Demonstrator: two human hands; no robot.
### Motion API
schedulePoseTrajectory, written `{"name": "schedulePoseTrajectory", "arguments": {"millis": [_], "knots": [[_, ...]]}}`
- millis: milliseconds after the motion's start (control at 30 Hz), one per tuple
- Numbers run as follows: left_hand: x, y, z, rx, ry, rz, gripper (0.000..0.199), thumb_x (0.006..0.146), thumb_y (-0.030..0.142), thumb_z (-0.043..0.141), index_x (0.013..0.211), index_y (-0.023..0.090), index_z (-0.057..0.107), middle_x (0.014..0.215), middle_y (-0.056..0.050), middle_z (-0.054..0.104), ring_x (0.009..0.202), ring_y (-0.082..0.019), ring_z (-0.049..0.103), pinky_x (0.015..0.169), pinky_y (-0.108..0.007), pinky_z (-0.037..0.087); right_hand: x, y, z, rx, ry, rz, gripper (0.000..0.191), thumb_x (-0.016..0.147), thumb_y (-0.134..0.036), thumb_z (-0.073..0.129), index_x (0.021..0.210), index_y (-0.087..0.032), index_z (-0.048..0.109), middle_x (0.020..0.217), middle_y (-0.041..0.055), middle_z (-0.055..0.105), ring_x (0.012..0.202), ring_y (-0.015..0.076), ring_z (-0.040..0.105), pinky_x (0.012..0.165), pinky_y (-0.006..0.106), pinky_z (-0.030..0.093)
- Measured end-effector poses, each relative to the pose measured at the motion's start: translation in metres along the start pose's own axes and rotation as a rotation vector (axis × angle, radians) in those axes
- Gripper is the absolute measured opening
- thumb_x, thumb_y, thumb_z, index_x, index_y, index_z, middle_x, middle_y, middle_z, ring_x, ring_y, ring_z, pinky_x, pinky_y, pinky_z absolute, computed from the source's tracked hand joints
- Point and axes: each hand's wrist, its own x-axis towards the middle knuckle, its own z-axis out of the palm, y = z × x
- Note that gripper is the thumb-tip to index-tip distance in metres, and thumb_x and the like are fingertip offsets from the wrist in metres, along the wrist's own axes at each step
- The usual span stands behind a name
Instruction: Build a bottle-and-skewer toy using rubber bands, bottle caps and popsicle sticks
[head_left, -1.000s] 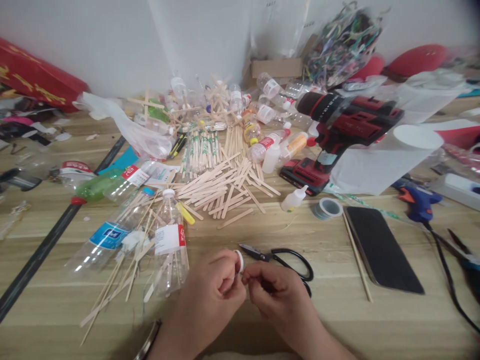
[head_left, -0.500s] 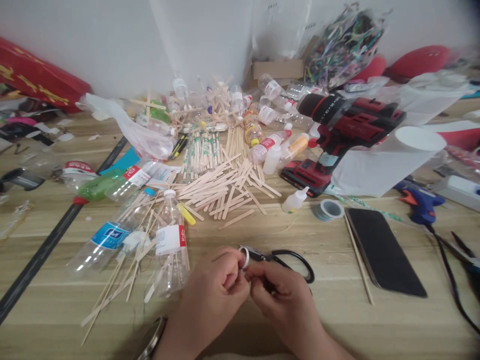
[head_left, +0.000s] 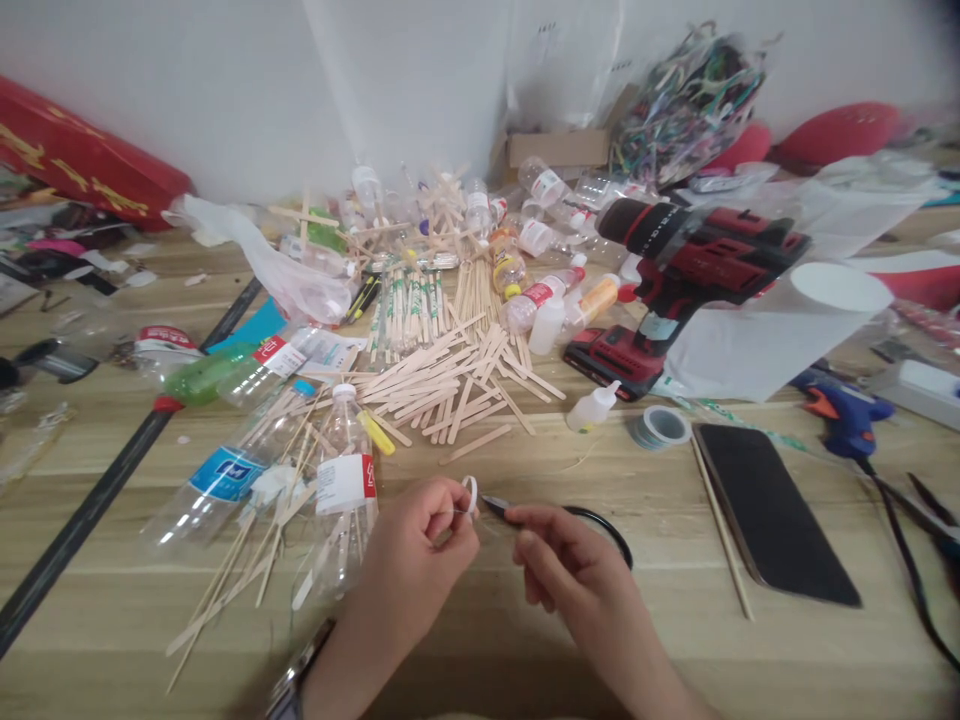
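My left hand [head_left: 427,535] pinches a small white plastic ring [head_left: 470,495] between thumb and fingertips. A thin, pale thread seems to run by the ring, too fine to follow. My right hand [head_left: 566,560] is a short way to the right, its fingers curled and thumb near the index finger; whatever may be between them is too small to make out. Behind it lie black-handled scissors [head_left: 606,528], blades pointing left toward the ring and partly covered by the hand. Left of my left hand stands a clear bottle [head_left: 346,490] with a red and white label.
Flat wooden sticks [head_left: 420,385] are heaped mid-table, plastic bottles behind them. On the right are a red and black drill [head_left: 675,270], a dropper bottle [head_left: 594,405], a tape roll [head_left: 660,427], a phone [head_left: 772,510] and a blue glue gun [head_left: 847,408]. A dark rod [head_left: 97,500] crosses the left.
My hands were together at the ring; now they are apart. My right hand has moved right over the scissors, while the left keeps the ring and has shifted slightly left.
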Motion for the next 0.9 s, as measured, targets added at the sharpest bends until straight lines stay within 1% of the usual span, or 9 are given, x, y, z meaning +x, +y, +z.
{"name": "schedulePoseTrajectory", "arguments": {"millis": [100, 233, 300, 433, 533, 667, 767, 833, 900], "knots": [[0.002, -0.004, -0.002, -0.127, -0.010, -0.092, 0.029, 0.071, 0.024, 0.051, 0.058, 0.024, 0.025, 0.070, 0.001, 0.059, 0.067, -0.015, 0.058, 0.059, -0.025, 0.040, 0.004, 0.005, 0.001, 0.079, 0.044, 0.038, 0.053, 0.067, -0.064, 0.072, 0.087, -0.016, 0.065, 0.056, -0.0043, 0.053, 0.042, 0.0081, 0.042, 0.041, 0.021, 0.031], [0.003, -0.005, -0.002, -0.237, -0.018, -0.160, 0.030, 0.069, 0.025, 0.053, 0.058, 0.025, 0.026, 0.074, 0.000, 0.065, 0.061, -0.013, 0.056, 0.059, -0.026, 0.042, 0.004, 0.008, 0.009, 0.118, -0.009, 0.025, 0.048, 0.062, -0.062, 0.079, 0.076, -0.018, 0.065, 0.053, -0.0056, 0.049, 0.045, 0.0078, 0.039, 0.042, 0.021, 0.032], [0.003, -0.004, -0.003, -0.242, -0.014, -0.165, 0.032, 0.068, 0.024, 0.054, 0.058, 0.025, 0.024, 0.077, -0.001, 0.066, 0.061, -0.013, 0.054, 0.059, -0.026, 0.041, 0.003, 0.006, 0.011, 0.098, 0.009, -0.081, 0.040, 0.066, -0.056, 0.079, 0.075, -0.018, 0.067, 0.056, -0.0034, 0.052, 0.048, 0.0094, 0.043, 0.043, 0.022, 0.035], [0.003, 0.000, -0.002, -0.227, -0.010, -0.179, 0.033, 0.066, 0.024, 0.053, 0.056, 0.024, 0.022, 0.077, -0.002, 0.067, 0.066, -0.013, 0.056, 0.057, -0.024, 0.039, 0.003, 0.003, 0.010, -0.064, 0.075, -0.404, 0.013, 0.078, -0.035, 0.074, 0.076, -0.022, 0.073, 0.066, 0.0014, 0.064, 0.057, 0.0135, 0.053, 0.051, 0.025, 0.042], [0.002, 0.002, -0.002, -0.228, -0.012, -0.184, 0.032, 0.065, 0.025, 0.052, 0.055, 0.024, 0.022, 0.074, 0.000, 0.065, 0.059, -0.011, 0.049, 0.054, -0.023, 0.036, 0.005, 0.001, 0.009, -0.174, 0.057, -0.566, 0.006, 0.083, -0.025, 0.070, 0.079, -0.024, 0.073, 0.071, 0.0029, 0.070, 0.066, 0.0170, 0.060, 0.060, 0.028, 0.048], [0.003, 0.002, -0.002, -0.196, -0.009, -0.189, 0.032, 0.065, 0.027, 0.053, 0.054, 0.023, 0.023, 0.070, 0.002, 0.060, 0.055, -0.009, 0.041, 0.052, -0.023, 0.032, 0.008, -0.004, 0.010, -0.218, 0.026, -0.688, 0.012, 0.084, -0.014, 0.066, 0.085, -0.025, 0.073, 0.075, 0.0021, 0.072, 0.070, 0.0170, 0.064, 0.063, 0.028, 0.051], [0.003, 0.003, -0.002, -0.186, -0.025, -0.204, 0.020, 0.066, 0.029, 0.054, 0.056, 0.022, 0.038, 0.056, 0.008, 0.040, 0.052, -0.009, 0.035, 0.050, -0.022, 0.029, 0.009, -0.008, 0.011, -0.260, 0.019, -0.768, 0.016, 0.083, -0.009, 0.066, 0.087, -0.025, 0.071, 0.078, 0.0009, 0.071, 0.072, 0.0155, 0.065, 0.065, 0.026, 0.051], [0.003, 0.004, -0.002, -0.178, -0.043, -0.212, 0.012, 0.067, 0.030, 0.054, 0.061, 0.022, 0.047, 0.053, 0.010, 0.026, 0.050, -0.010, 0.030, 0.048, -0.023, 0.025, 0.009, -0.011, 0.011, -0.300, 0.017, -0.796, 0.015, 0.084, -0.010, 0.065, 0.087, -0.024, 0.070, 0.078, 0.0008, 0.070, 0.072, 0.0151, 0.065, 0.065, 0.025, 0.051], [0.002, 0.005, -0.002, -0.181, -0.051, -0.198, 0.015, 0.067, 0.029, 0.053, 0.058, 0.022, 0.043, 0.054, 0.009, 0.028, 0.050, -0.009, 0.028, 0.048, -0.023, 0.024, 0.009, -0.012, 0.011, -0.353, 0.011, -0.797, 0.012, 0.086, -0.012, 0.063, 0.086, -0.023, 0.067, 0.078, 0.0015, 0.068, 0.073, 0.0155, 0.064, 0.065, 0.025, 0.051]]}}
